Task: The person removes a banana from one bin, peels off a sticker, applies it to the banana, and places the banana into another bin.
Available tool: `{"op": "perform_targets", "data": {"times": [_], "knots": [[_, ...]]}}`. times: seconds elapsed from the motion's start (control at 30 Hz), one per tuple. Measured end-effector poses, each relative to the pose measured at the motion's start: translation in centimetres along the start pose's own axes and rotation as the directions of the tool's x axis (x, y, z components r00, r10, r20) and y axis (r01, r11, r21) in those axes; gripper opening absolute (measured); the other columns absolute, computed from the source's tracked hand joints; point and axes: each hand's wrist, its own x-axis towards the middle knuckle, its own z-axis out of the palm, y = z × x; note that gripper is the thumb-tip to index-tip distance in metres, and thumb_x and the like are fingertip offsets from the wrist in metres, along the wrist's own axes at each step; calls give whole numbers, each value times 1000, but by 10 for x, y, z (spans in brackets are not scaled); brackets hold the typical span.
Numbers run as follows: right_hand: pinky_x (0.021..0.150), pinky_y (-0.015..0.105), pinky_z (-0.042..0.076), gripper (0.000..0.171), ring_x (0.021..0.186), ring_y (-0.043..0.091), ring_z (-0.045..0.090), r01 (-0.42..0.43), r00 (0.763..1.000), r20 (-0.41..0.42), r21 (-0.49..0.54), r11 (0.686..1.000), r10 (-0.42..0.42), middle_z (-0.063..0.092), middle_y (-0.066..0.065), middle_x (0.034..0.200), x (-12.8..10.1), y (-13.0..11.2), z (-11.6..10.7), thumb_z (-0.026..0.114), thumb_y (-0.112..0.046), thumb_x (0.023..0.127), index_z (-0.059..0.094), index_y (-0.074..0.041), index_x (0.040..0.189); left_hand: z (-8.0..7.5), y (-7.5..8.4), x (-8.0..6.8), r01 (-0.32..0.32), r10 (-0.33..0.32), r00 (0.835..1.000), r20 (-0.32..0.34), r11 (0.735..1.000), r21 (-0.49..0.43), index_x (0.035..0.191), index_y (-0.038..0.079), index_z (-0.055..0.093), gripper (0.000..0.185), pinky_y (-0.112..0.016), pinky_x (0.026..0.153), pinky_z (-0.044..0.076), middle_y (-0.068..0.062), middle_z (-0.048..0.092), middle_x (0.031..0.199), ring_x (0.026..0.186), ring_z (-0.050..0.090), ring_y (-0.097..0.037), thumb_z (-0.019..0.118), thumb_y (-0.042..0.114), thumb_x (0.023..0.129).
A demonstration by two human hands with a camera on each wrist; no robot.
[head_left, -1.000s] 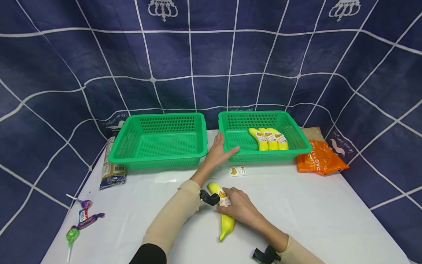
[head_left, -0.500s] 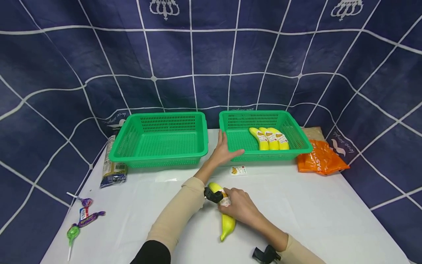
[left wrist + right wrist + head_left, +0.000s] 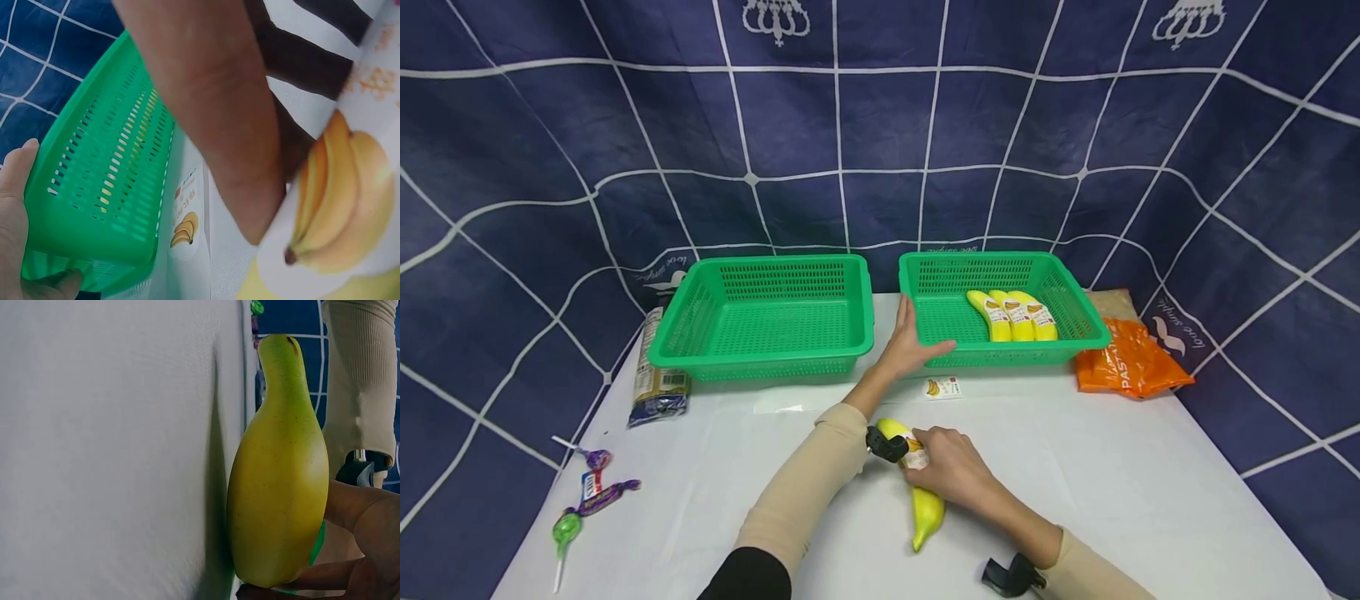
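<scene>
My right hand (image 3: 953, 467) grips a yellow banana (image 3: 928, 517) by its middle, over the front of the table. A white paper label with a banana picture wraps it, seen large in the left wrist view. The banana's stem end (image 3: 281, 369) points toward me; whether it touches the table I cannot tell. My left hand (image 3: 904, 346) rests on the near left corner of the right green basket (image 3: 1015, 357), its thumb along the front side and its fingers spread along the left side. Three labelled bananas (image 3: 1017, 321) lie side by side in that basket.
A second green basket (image 3: 767, 362) stands left. A small banana label (image 3: 942, 388) lies before the right basket. An orange pasta bag (image 3: 1123, 358) is at right, a dark-bottomed packet (image 3: 658, 383) at left. Purple-wrapped candy (image 3: 602, 500) and a green lollipop (image 3: 566, 529) lie at the left edge.
My left hand has slid slightly right along the basket corner. The right hand and the banana have shifted a little right, the banana's stem end swinging right.
</scene>
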Motion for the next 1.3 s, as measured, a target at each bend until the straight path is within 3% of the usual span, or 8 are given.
{"op": "perform_targets", "data": {"times": [0.4, 0.63, 0.8, 1.07, 1.3], "knots": [[59, 26, 41, 56, 69, 13, 52, -89, 996, 7, -44, 995, 90, 71, 8, 94, -4, 9, -31, 80, -24, 68, 69, 0, 118, -2, 5, -4, 25, -25, 1000, 10, 1000, -16, 156, 11, -10, 121, -52, 121, 22, 2, -20, 164, 153, 5, -30, 71, 58, 80], [51, 24, 34, 58, 62, 13, 47, -121, 993, 7, -71, 990, 122, 63, 1, 80, -8, 14, -74, 77, -22, 69, 67, 0, 122, 2, 4, -3, 29, -29, 999, -18, 999, 16, 156, 8, -7, 121, -51, 120, 25, 3, -18, 164, 152, 10, -32, 72, 57, 79], [49, 23, 36, 57, 58, 12, 48, -113, 993, 8, -88, 990, 114, 57, -1, 72, -5, 17, -109, 76, -24, 73, 66, 1, 123, 2, 3, -2, 25, -24, 999, -35, 999, 21, 156, 6, -5, 120, -53, 119, 26, 0, -16, 165, 151, 13, -34, 73, 55, 79], [52, 25, 39, 57, 57, 13, 52, -87, 996, 11, -125, 988, 89, 63, 3, 71, 17, 19, -160, 75, -28, 78, 63, 2, 125, 2, 4, 0, 21, -19, 997, -72, 999, 28, 157, 7, -5, 119, -53, 117, 31, -1, -14, 165, 150, 16, -35, 75, 51, 80], [54, 25, 41, 63, 61, 15, 54, -74, 997, 22, -151, 986, 78, 71, 11, 90, 52, 21, -196, 72, -27, 78, 58, 2, 132, 5, 6, -4, 46, -46, 997, -62, 999, -4, 157, 9, -6, 123, -54, 118, 28, 1, -15, 165, 151, 13, -34, 75, 56, 77]]}}
